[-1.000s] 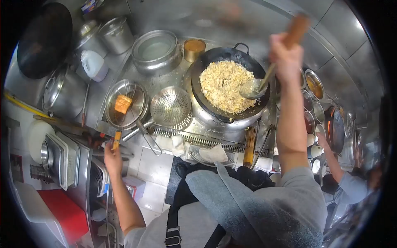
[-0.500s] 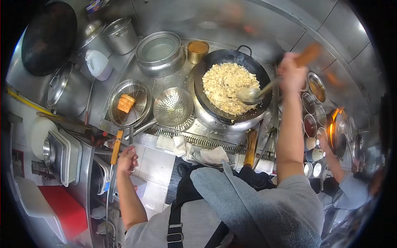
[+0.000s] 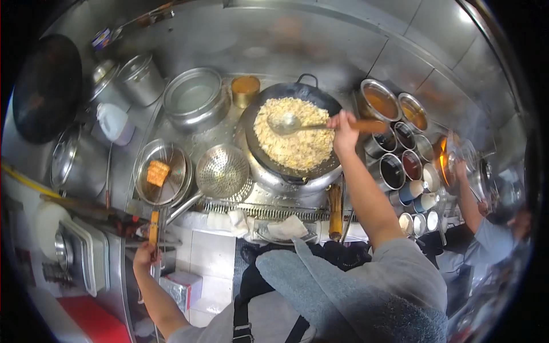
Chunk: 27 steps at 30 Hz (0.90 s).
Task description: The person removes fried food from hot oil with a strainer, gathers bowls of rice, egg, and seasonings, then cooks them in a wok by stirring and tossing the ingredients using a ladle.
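My right hand (image 3: 344, 132) is wrapped round the wooden handle of a metal ladle (image 3: 284, 123). The ladle's bowl rests on the fried rice (image 3: 294, 150), on its upper left part, inside a black wok (image 3: 327, 103). At the lower left, my left hand (image 3: 146, 255) is closed on the end of a wooden handle (image 3: 154, 227). That handle leads up to a wire strainer over a metal bowl (image 3: 139, 182), with an orange-brown piece of food (image 3: 158, 172) in it. Right of the bowl lies a perforated ladle (image 3: 222, 171).
A large pot of liquid (image 3: 193, 97) and an orange-filled tin (image 3: 245, 91) stand behind. Sauce containers (image 3: 392, 171) line the right side. Farther right, a co-worker's arm (image 3: 470, 197) reaches toward a flaming pan. A bamboo brush (image 3: 335, 212) stands before the wok.
My right hand has moved down and left, bringing the ladle across the rice. My left hand, loosely curled beside the wooden handle before, is now closed on it. The camera view has shifted.
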Available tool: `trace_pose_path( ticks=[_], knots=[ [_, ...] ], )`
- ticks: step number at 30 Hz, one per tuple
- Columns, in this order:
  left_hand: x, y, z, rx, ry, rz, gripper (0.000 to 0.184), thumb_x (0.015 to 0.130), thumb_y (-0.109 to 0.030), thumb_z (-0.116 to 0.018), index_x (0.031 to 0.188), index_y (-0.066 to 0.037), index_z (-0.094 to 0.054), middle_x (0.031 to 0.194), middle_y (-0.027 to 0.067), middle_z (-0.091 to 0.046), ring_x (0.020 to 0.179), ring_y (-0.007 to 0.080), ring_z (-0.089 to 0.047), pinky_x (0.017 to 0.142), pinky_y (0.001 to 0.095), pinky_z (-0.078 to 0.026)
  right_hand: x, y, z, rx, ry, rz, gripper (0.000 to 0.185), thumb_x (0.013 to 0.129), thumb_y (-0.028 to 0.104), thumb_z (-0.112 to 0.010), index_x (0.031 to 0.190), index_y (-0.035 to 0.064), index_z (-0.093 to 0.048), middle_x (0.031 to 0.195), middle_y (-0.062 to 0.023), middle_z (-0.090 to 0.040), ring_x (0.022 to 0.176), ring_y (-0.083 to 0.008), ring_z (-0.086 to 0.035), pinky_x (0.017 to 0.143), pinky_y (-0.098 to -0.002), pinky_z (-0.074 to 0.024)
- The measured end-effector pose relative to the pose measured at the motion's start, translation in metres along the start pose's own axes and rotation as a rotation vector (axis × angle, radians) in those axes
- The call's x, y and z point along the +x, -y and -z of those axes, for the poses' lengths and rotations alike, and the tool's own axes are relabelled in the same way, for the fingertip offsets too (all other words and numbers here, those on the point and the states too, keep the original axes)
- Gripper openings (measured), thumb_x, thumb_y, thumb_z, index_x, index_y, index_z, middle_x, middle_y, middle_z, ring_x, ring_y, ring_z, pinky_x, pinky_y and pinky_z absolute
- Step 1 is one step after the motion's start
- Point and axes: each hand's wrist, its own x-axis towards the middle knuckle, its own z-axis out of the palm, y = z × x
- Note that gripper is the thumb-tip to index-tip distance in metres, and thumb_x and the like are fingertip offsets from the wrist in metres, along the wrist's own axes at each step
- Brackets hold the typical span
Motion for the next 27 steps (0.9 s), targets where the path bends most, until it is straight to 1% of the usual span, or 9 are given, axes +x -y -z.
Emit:
trace_pose_path(
  ticks=[2,3,5,7,9,12,15,22,27],
  knots=[
    [-0.005,0.006,-0.015,-0.088,0.070,-0.023,0.019,0.092,-0.017,-0.057,0.109,-0.012,-0.051,0.071,0.0059,-0.057,0.054,0.0191,-0.058,0.048,0.0331,-0.051,-0.036,0.019,0.039,-0.222,0.039,-0.210,0.020,0.096,0.024,-0.059,0.086,0.0068,-0.057,0.088,-0.0068,-0.065,0.079,-0.0135,-0.056,0.081,-0.0303,-0.0444],
    [-0.010,0.003,-0.025,-0.218,0.133,-0.032,0.020,0.092,-0.018,-0.058,0.109,-0.013,-0.050,0.070,0.0056,-0.057,0.053,0.0183,-0.056,0.047,0.0325,-0.050,-0.058,0.031,0.060,-0.225,0.101,-0.356,0.015,0.095,0.022,-0.060,0.105,0.0109,-0.061,0.106,-0.0063,-0.062,0.093,-0.0142,-0.057,0.086,-0.0301,-0.0449],
    [-0.009,0.002,-0.036,-0.397,0.231,-0.072,0.021,0.092,-0.021,-0.059,0.109,-0.014,-0.049,0.070,0.0055,-0.056,0.052,0.0171,-0.054,0.044,0.0315,-0.047,-0.107,0.081,0.066,-0.593,0.328,-0.577,0.041,0.094,0.018,-0.059,0.134,0.0187,-0.050,0.117,-0.0066,-0.057,0.103,-0.0158,-0.057,0.087,-0.0317,-0.0469],
    [-0.011,-0.015,-0.047,-0.422,0.317,-0.149,0.020,0.093,-0.022,-0.058,0.108,-0.015,-0.047,0.069,0.0053,-0.054,0.047,0.0160,-0.050,0.041,0.0309,-0.043,-0.160,0.112,0.063,-0.391,0.284,-0.811,0.063,0.094,0.014,-0.059,0.149,0.0219,-0.030,0.119,-0.0090,-0.057,0.103,-0.0187,-0.060,0.085,-0.0323,-0.0513],
    [-0.015,-0.028,-0.050,-0.349,0.292,-0.204,0.020,0.095,-0.022,-0.057,0.110,-0.015,-0.045,0.068,0.0046,-0.051,0.044,0.0149,-0.047,0.039,0.0294,-0.042,-0.209,0.127,0.067,-0.219,0.217,-0.890,0.066,0.094,0.013,-0.059,0.150,0.0219,-0.026,0.123,-0.0117,-0.057,0.099,-0.0212,-0.064,0.080,-0.0316,-0.0551],
    [-0.033,-0.050,-0.041,-0.321,0.330,-0.215,0.021,0.097,-0.023,-0.055,0.112,-0.016,-0.043,0.068,0.0046,-0.050,0.043,0.0142,-0.046,0.038,0.0285,-0.042,-0.277,0.124,0.089,-0.326,-0.073,-0.956,0.071,0.091,0.019,-0.064,0.150,0.0224,-0.024,0.118,-0.0164,-0.059,0.092,-0.0221,-0.066,0.074,-0.0317,-0.0568],
    [-0.044,-0.060,-0.033,-0.307,0.360,-0.238,0.023,0.097,-0.025,-0.055,0.115,-0.017,-0.042,0.069,0.0045,-0.049,0.042,0.0137,-0.045,0.038,0.0283,-0.043,-0.321,0.143,0.080,-0.442,-0.198,-0.946,0.061,0.091,0.021,-0.064,0.144,0.0115,-0.034,0.110,-0.0151,-0.062,0.082,-0.0204,-0.066,0.071,-0.0309,-0.0571],
    [0.004,-0.006,-0.012,-0.314,0.374,-0.122,0.017,0.097,-0.023,-0.053,0.108,-0.016,-0.043,0.066,0.0022,-0.048,0.044,0.0145,-0.045,0.037,0.0310,-0.042,-0.379,0.174,0.072,-0.606,-0.176,-0.961,0.046,0.094,0.012,-0.055,0.138,0.0114,-0.045,0.104,-0.0082,-0.063,0.084,-0.0171,-0.063,0.072,-0.0316,-0.0537],
    [-0.030,-0.059,0.006,-0.137,0.412,-0.378,0.027,0.096,-0.019,-0.053,0.120,-0.016,-0.042,0.067,0.0014,-0.048,0.045,0.0101,-0.044,0.036,0.0251,-0.038,-0.432,0.209,0.074,-0.708,-0.250,-0.932,0.043,0.092,0.015,-0.056,0.135,0.0108,-0.049,0.102,-0.0069,-0.064,0.085,-0.0165,-0.065,0.070,-0.0310,-0.0526]
  ],
)
